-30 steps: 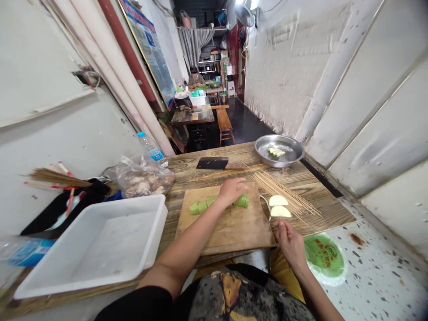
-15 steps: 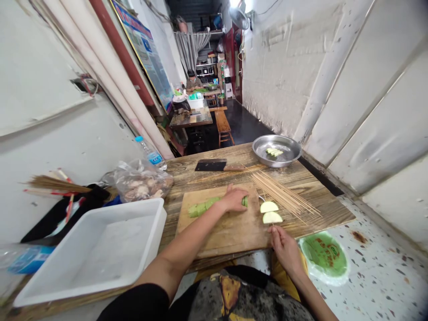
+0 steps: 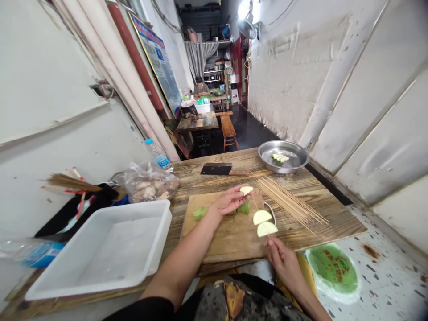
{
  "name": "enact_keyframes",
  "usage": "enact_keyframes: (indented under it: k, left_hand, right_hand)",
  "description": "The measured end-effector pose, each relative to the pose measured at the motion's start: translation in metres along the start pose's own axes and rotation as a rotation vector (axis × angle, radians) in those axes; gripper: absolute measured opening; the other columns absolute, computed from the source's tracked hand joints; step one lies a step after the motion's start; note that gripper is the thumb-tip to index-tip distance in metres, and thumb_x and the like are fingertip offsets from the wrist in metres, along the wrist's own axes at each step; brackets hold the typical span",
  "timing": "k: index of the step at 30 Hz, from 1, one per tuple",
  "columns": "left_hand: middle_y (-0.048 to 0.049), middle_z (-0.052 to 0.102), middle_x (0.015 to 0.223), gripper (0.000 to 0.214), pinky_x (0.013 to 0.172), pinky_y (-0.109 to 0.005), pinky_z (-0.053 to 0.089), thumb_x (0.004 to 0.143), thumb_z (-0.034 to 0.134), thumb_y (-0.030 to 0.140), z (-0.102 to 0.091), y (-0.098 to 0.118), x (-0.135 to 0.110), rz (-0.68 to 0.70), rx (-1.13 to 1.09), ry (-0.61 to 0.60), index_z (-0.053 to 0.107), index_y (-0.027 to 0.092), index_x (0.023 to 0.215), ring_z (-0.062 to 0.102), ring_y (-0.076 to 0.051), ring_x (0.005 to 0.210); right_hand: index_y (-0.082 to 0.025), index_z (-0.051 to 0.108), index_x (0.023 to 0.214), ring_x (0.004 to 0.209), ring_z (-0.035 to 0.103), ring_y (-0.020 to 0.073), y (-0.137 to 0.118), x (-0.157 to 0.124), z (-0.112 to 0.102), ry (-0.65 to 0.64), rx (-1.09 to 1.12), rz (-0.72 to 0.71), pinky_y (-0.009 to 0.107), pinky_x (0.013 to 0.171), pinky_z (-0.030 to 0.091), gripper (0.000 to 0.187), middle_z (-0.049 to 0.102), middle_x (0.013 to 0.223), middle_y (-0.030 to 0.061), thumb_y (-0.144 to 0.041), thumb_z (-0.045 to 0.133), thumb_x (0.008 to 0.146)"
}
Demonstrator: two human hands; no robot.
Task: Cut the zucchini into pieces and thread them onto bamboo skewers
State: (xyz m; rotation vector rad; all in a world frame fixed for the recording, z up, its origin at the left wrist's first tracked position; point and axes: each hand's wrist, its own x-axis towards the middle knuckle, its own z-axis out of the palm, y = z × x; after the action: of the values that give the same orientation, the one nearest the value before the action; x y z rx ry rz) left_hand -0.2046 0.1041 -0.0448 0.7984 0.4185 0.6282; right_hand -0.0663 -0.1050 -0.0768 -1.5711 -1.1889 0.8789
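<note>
My left hand [image 3: 230, 200] is over the cutting board [image 3: 227, 243], palm partly turned up, pinching a half-moon zucchini slice [image 3: 246, 191] between thumb and fingers. My right hand [image 3: 280, 253], low at the board's right front corner, grips the lower end of a thin bamboo skewer. Two pale half-moon slices [image 3: 262, 217] are threaded on that skewer, one above the other. Its upper end reaches toward the slice in my left hand; whether they touch I cannot tell. Cut green zucchini pieces [image 3: 199, 214] lie on the board, partly hidden behind my left hand and forearm.
Loose bamboo skewers [image 3: 289, 200] lie right of the board, a cleaver [image 3: 217, 169] behind it. A steel bowl [image 3: 283, 166] with several slices stands back right. Left are a white tub [image 3: 110, 249], a bag of mushroom-like pieces [image 3: 150, 185] and a water bottle [image 3: 158, 156]. A person sits far off.
My left hand has lifted from the zucchini pieces on the board with one slice and turned its palm up. The right hand still holds the skewer with two slices. The view has shifted slightly.
</note>
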Motion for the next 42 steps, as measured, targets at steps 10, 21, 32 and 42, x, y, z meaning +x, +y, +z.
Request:
enact_keyframes:
  k: [10, 21, 32, 42]
  left_hand:
    - [-0.0197, 0.066, 0.111, 0.03, 0.058, -0.023, 0.049, 0.09, 0.044, 0.013, -0.008, 0.003, 0.004, -0.167, -0.304, 0.196, 0.055, 0.004, 0.117, 0.062, -0.012, 0.067]
    - [-0.0256, 0.064, 0.112, 0.044, 0.083, -0.036, 0.057, 0.095, 0.037, 0.018, 0.017, 0.013, 0.004, -0.233, -0.366, 0.364, 0.038, -0.005, 0.132, 0.067, -0.026, 0.098]
    - [-0.0269, 0.066, 0.106, 0.037, 0.089, -0.04, 0.054, 0.094, 0.039, 0.016, 0.022, 0.011, 0.005, -0.207, -0.328, 0.343, 0.048, -0.007, 0.122, 0.066, -0.027, 0.1]
    - [-0.0268, 0.067, 0.105, 0.032, 0.088, -0.041, 0.055, 0.094, 0.04, 0.016, 0.024, 0.014, 0.003, -0.197, -0.293, 0.359, 0.053, -0.006, 0.115, 0.066, -0.028, 0.1]
  right_hand:
    - [-0.02, 0.055, 0.08, 0.046, 0.038, 0.0131, -0.012, 0.005, 0.009, -0.089, -0.044, -0.029, 0.025, 0.047, 0.03, 0.04, 0.036, 0.05, -0.0064, -0.054, 0.036, 0.09]
    - [-0.019, 0.055, 0.081, 0.045, 0.035, 0.0129, -0.017, 0.005, 0.011, -0.104, -0.085, -0.01, 0.025, 0.046, 0.027, 0.04, 0.034, 0.05, -0.0066, -0.053, 0.035, 0.089]
    - [-0.019, 0.055, 0.083, 0.045, 0.033, 0.0125, -0.011, 0.003, 0.012, -0.113, -0.048, 0.0, 0.024, 0.045, 0.024, 0.041, 0.032, 0.05, -0.0069, -0.054, 0.035, 0.09]
    - [-0.018, 0.054, 0.082, 0.044, 0.03, 0.0119, -0.014, 0.001, 0.012, -0.114, -0.05, 0.019, 0.024, 0.045, 0.022, 0.044, 0.03, 0.049, -0.0079, -0.057, 0.034, 0.088]
